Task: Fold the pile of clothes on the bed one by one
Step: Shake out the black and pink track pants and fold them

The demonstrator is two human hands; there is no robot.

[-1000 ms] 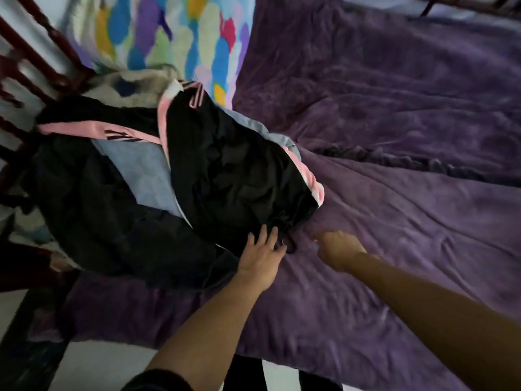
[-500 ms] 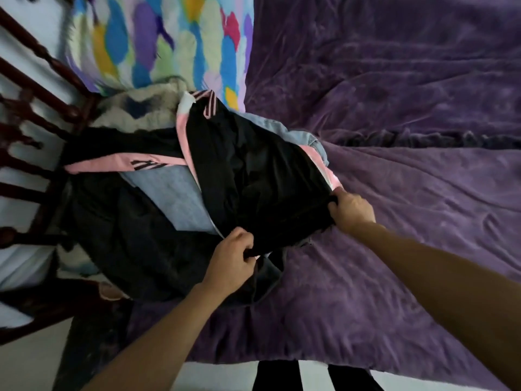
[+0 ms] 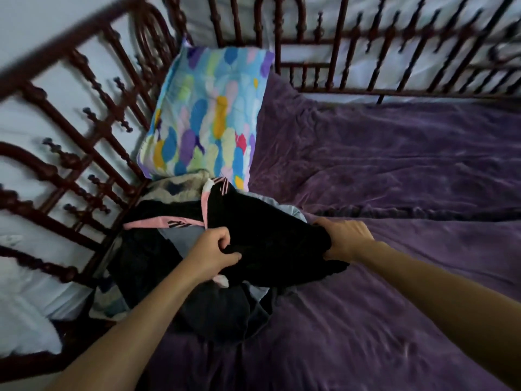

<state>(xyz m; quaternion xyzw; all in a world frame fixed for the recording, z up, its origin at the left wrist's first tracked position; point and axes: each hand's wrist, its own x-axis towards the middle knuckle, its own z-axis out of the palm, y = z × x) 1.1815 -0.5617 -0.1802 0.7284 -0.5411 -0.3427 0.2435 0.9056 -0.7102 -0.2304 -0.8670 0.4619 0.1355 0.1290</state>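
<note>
Leftmost, the dark red-brown bed frame [image 3: 70, 165] runs down the side with its turned spindles, blurred in places. Just inside it, near the head corner, a pillow [image 3: 205, 114] printed with blue, yellow, purple and green patches leans against the rails.

Below the pillow and touching its lower edge lies the pile of clothes [image 3: 152, 263]. It holds dark pieces, a pale blue-grey one and something cream and fleecy at the back, all heaped against the left rail on the purple blanket [image 3: 394, 170]. On top of the pile is a black garment [image 3: 270, 241] with pink trim along one seam and a pink-striped band.

The left hand [image 3: 211, 255] grips the near left part of this garment, with the fingers curled into the cloth and the thumb pinching a fold. The black cloth stretches between the two hands over the heap beneath it. The right hand [image 3: 348, 238] clutches the garment's right end, fingers wrapped over a bunched edge.

Further right, the blanket spreads out wrinkled, with a ruffled seam crossing it. More of the frame's rails line the far side.
</note>
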